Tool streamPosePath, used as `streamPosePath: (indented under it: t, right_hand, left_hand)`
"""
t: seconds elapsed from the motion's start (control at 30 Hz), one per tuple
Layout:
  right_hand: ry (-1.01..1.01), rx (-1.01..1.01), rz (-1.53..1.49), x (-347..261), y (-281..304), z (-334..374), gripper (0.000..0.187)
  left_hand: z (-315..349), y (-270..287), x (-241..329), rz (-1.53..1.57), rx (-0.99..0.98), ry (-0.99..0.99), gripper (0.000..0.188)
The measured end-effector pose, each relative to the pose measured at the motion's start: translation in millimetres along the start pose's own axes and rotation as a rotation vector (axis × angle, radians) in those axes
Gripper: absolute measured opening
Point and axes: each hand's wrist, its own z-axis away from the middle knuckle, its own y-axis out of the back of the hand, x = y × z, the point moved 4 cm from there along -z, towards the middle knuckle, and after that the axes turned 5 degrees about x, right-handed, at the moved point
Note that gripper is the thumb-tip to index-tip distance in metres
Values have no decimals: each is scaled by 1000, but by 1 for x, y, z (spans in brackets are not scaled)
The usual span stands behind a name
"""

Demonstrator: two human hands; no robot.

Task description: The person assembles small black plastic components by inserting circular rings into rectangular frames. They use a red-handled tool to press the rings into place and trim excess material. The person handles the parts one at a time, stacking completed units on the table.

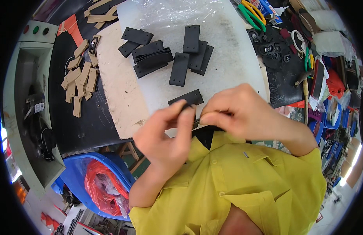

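Both hands meet just in front of the chest, above the near edge of the white work sheet (228,66). The left hand (165,135) and the right hand (238,111) are pinched shut, fingertips nearly touching, on a small dark piece (194,120) held between them; only a sliver of it shows in the gap, so its exact shape cannot be told, though what shows runs roughly from one hand across to the other, its long axis along the line between the two pinches. Just beyond the grip, almost touching the fingertips, a flat black strip (186,97) lies on the sheet, tilted with its right end farther from the body; it sits about midway between the hands, a little nearer the left fingertips. Farther beyond the grip, a loose group of black rectangular pieces (189,55) with small holes lies overlapped, and left of that a stack of black bands (152,58). Well off to the left of the grip, tan cardboard-coloured tabs (80,80) are scattered on a dark mat (91,121). Beyond and to the right lie green and yellow handled pliers (252,13). Below the left hand, off the bench, stands a blue bin (77,172) with a red bag.
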Motion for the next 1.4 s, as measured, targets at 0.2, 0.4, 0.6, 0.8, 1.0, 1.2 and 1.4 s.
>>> streamPosePath:
  t: [0.2, 0.4, 0.6, 0.8, 1.0, 1.2, 1.4]
  right_hand:
    - [-547, 215, -894, 8, -23, -1, 20]
    - [-155, 447, -425, 15, -8, -3, 12]
    - [-75, 177, -229, 8, 9, 3, 22]
    - [200, 212, 375, -21, 15, 13, 32]
    - [621, 312, 526, -13, 13, 22, 36]
    - [571, 260, 506, -9, 16, 22, 25]
    - [-519, -7, -549, 21, 13, 12, 16]
  left_hand:
    - [1, -2, -22, 652, 262, 266, 6]
    - [13, -3, -13, 441, 64, 380, 27]
    - [8, 10, -13, 409, -183, 710, 26]
    - [11, 18, -24, 542, -15, 818, 18]
    - [10, 15, -15, 494, -26, 832, 19]
    - [12, 13, -9, 357, -105, 667, 20]
    - [20, 8, -6, 322, -26, 485, 25]
